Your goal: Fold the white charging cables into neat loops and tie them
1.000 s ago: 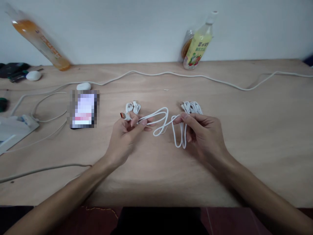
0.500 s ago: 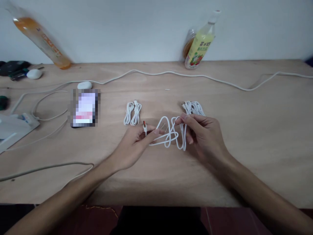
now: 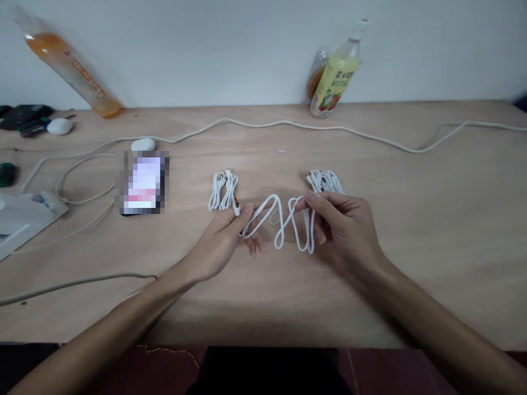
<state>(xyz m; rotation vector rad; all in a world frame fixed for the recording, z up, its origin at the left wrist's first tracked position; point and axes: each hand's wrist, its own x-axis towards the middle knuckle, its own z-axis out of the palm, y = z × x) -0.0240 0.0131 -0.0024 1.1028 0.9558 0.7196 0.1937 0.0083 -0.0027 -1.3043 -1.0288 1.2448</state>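
Observation:
A white cable (image 3: pixel 280 236) hangs in loose loops between my two hands, above the table. My left hand (image 3: pixel 224 233) pinches one end of it between thumb and fingers; a white plug with an orange and black tip (image 3: pixel 236 208) sticks up past the thumb. At the other side my right hand (image 3: pixel 343 222) grips the folded loops between thumb and forefinger. Just beyond the left hand lie two coiled white cables (image 3: pixel 222 189) side by side. Another bunch of coiled white cables (image 3: pixel 325 181) rests behind the right hand, partly hidden by it.
A phone (image 3: pixel 144 184) and a white case (image 3: pixel 143 145) lie at left. A long white cord (image 3: pixel 284 123) crosses the table's back. An orange drink bottle (image 3: pixel 69 71) and a yellow drink bottle (image 3: pixel 337 77) stand by the wall. A white bag or box (image 3: pixel 28 219) sits far left.
My left hand has turned and shifted slightly left, drawing its plug end left and reshaping the cable's loops. My right hand has stayed nearly in place, still gripping its part.

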